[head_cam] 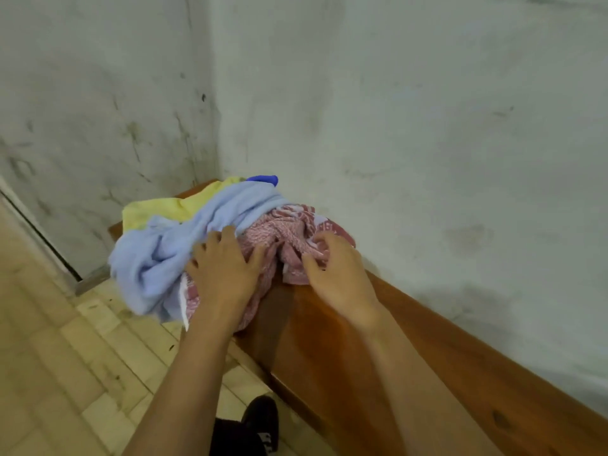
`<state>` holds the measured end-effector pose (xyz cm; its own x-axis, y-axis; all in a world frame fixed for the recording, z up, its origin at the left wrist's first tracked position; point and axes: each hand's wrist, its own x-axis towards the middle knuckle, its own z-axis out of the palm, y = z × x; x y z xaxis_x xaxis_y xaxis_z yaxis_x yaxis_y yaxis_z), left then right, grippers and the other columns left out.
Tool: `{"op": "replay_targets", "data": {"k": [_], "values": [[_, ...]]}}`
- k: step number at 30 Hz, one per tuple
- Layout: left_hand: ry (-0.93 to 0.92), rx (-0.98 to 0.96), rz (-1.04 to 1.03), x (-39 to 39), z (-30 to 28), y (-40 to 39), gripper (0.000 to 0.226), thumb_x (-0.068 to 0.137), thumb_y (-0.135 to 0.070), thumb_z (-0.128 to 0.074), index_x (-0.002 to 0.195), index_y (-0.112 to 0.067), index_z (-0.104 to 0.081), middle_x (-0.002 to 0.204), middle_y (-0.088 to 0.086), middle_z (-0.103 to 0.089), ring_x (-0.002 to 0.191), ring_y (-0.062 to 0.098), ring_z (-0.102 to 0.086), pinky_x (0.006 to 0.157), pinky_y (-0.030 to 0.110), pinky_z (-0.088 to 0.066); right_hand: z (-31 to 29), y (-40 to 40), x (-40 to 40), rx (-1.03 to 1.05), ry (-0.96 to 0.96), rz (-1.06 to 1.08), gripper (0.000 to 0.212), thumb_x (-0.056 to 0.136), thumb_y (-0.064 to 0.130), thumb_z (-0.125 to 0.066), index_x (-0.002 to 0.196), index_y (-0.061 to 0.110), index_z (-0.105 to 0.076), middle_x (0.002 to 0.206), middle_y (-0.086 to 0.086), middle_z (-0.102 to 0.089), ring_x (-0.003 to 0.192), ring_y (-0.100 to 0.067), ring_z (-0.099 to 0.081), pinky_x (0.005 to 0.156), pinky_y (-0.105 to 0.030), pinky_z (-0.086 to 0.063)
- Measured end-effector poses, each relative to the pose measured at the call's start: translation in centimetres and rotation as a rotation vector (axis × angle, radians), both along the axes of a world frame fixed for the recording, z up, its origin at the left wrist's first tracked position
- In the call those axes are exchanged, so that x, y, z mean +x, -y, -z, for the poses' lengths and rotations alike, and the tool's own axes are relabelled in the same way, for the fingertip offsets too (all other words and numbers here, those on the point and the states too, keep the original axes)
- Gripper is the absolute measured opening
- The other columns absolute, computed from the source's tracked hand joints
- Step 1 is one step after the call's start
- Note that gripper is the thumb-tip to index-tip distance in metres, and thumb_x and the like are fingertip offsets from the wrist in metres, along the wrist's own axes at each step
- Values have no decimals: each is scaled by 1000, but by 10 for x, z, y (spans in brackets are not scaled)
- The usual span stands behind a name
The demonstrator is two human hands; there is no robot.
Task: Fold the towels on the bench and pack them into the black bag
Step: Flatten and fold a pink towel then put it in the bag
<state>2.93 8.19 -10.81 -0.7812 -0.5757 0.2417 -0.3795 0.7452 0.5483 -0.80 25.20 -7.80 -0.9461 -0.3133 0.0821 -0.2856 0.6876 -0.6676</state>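
Fingers [214,245] of my left hand [223,271] were spread flat, pressing on the pink towel [279,235] where it met the light blue towel [184,245]. Right hand [335,274] had its fingers curled into the pink towel's folds, gripping it. Both towels sat crumpled in a heap at the worktop [378,350] end by the wall corner, over a yellow towel [158,209]; a dark blue cloth [263,179] showed behind. Part of the heap hung over the worktop's front edge above the tiled floor [65,357].

My left hand [223,268] and right hand [335,271] are bare, no gloves, rings or watch, and both forearms are uncovered with no sleeve in view. Below them shows my black shoe [261,422] with a small white marking on it.
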Motion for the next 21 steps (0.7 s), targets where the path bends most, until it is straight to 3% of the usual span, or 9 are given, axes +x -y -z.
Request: {"op": "replay_targets", "data": {"k": [2,4,7,9,11,13,15,18,21], "values": [[-87,37,87,2,3,4,33,90,-47,-54,95,-16,-62,98,10,-63,93,35,-57,84,51,-43,5,13,-7,47,-90,-35,53,95,33,-60,144,24,-43,146,-2,-46,136,-22,-41,112,-44,-37],[-181,98,163,4,-7,-4,29,86,-40,-52,64,-23,-46,64,-2,-51,69,29,-52,71,42,-40,4,22,-13,107,-136,-78,69,95,26,-61,155,25,-28,157,-3,-34,145,-22,-30,118,-37,-26],[-222,186,370,2,-19,-17,30,79,-37,-55,58,-18,-44,52,-1,-43,59,24,-48,59,38,-34,4,23,-18,258,-80,-127,80,96,21,-56,157,39,-8,161,0,-24,144,-20,-30,112,-35,-29],[-182,335,558,5,-22,-24,30,83,-35,-61,65,-12,-58,59,5,-55,60,21,-51,60,40,-42,9,17,-20,297,-74,-144,64,97,28,-53,151,45,-23,150,1,-38,134,-23,-42,109,-38,-35],[-127,495,705,10,-25,-29,31,87,-35,-64,68,-10,-64,64,7,-62,62,20,-56,63,37,-47,11,7,-18,379,-123,-160,34,94,30,-55,127,39,-52,122,3,-51,114,-24,-54,96,-43,-46],[-143,516,714,13,-27,-30,42,90,-44,-59,69,-9,-67,64,13,-61,58,20,-53,60,42,-45,7,-7,-12,420,-121,-136,22,86,25,-61,107,30,-62,106,3,-53,98,-23,-56,81,-44,-50],[-222,467,585,7,-23,-25,46,95,-44,-55,75,-4,-66,67,16,-59,59,23,-52,62,46,-42,3,-22,-5,452,-117,-91,22,82,22,-63,104,24,-66,108,-1,-56,98,-26,-56,77,-42,-50],[-147,206,437,2,-11,-16,35,94,-47,-51,114,-22,-64,109,3,-62,98,20,-57,85,42,-47,1,-44,3,547,-190,-47,17,84,18,-62,101,18,-66,108,-3,-58,102,-28,-55,75,-39,-49],[372,-7,461,7,1,-18,66,96,-61,-39,152,-31,-24,156,8,-25,143,31,-22,114,52,-21,-1,-65,13,730,-167,-62,28,77,11,-70,103,18,-60,112,-2,-56,107,-27,-48,80,-35,-44]]}}
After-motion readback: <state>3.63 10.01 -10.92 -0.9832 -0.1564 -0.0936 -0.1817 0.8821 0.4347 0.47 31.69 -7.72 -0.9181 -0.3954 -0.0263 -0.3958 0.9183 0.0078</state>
